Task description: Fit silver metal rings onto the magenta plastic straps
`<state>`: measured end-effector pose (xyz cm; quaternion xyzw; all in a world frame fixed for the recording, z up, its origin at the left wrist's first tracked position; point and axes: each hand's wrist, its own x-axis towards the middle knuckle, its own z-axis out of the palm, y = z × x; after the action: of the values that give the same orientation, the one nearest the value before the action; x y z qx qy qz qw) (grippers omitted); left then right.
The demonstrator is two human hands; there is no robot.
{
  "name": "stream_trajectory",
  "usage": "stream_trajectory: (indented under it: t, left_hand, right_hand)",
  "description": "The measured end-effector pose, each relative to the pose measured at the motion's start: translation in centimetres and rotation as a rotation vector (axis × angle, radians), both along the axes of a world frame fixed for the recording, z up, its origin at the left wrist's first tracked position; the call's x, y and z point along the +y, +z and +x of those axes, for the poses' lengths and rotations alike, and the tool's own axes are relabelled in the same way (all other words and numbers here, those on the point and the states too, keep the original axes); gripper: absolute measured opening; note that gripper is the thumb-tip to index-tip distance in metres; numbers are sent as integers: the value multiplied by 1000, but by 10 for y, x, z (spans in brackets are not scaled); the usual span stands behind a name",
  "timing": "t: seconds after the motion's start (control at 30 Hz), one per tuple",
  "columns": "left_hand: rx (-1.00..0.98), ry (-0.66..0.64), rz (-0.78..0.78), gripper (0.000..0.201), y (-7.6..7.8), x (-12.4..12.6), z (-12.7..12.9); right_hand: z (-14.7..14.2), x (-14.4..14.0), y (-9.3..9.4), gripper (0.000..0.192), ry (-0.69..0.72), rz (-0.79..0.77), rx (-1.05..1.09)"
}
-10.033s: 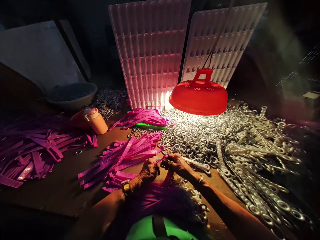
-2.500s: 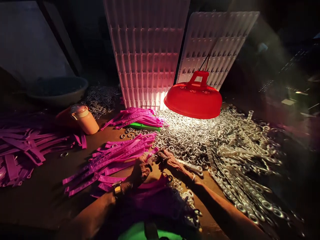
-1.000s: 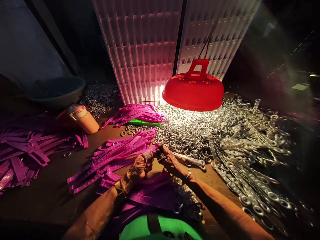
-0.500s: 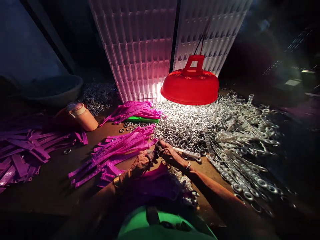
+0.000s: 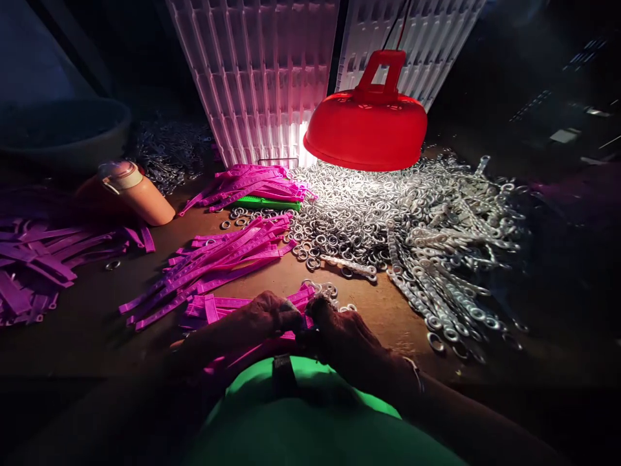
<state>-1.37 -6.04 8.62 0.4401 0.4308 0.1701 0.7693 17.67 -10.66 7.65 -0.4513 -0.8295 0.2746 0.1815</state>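
Green, smooth and rounded, a shape (image 5: 242, 421) with a short dark strap (image 5: 283, 374) fills the nearest edge. Just past it the left hand (image 5: 270, 312) and the right hand (image 5: 339, 331), a pale bangle (image 5: 414, 370) on the right wrist, come together with fingers curled inward. Some magenta shows between them, but they are in shadow — I cannot tell what either one grasps. Magenta strips (image 5: 208, 309) lie just beside the left hand, and a few metal rings (image 5: 327, 289) sit just beyond the right. Farther on, a fanned magenta bundle (image 5: 218, 266) rests on the brown table (image 5: 388, 304), with linked metal strips (image 5: 439, 275) spread to the right and a magenta heap (image 5: 36, 259) far left. Behind come an orange bottle (image 5: 145, 199), a bright pile of rings (image 5: 359, 210) and more magenta pieces (image 5: 257, 181) on something green (image 5: 264, 203). A red lamp (image 5: 366, 133) hangs above the rings — ribbed pale panels (image 5: 262, 77) stand behind it, and a dim basin (image 5: 68, 145) sits off left.
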Motion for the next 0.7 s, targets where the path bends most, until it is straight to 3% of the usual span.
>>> stream_trajectory:
  t: [0.1,0.2,0.33,0.47,0.6,0.7]
  left_hand:
    - [-111,-20,-39,38,-9,-16,3]
    - [-200,48,-82,28,-6,-24,4]
    - [-255,98,-127,25,-2,-23,4]
    - [-192,33,-112,36,-12,-20,4]
    - [-189,78,-198,36,-18,-17,3]
    - [-149,62,-98,36,-19,-9,2]
  right_hand:
    - [2,-9,-6,25,-15,-55,49]
    - [1,-10,-8,37,-10,-178,195]
    - [-2,-2,-9,21,-3,-336,301]
    - [-3,5,-5,12,59,-383,200]
    - [-5,14,5,12,113,-371,109]
    - [-5,21,8,18,133,-340,27]
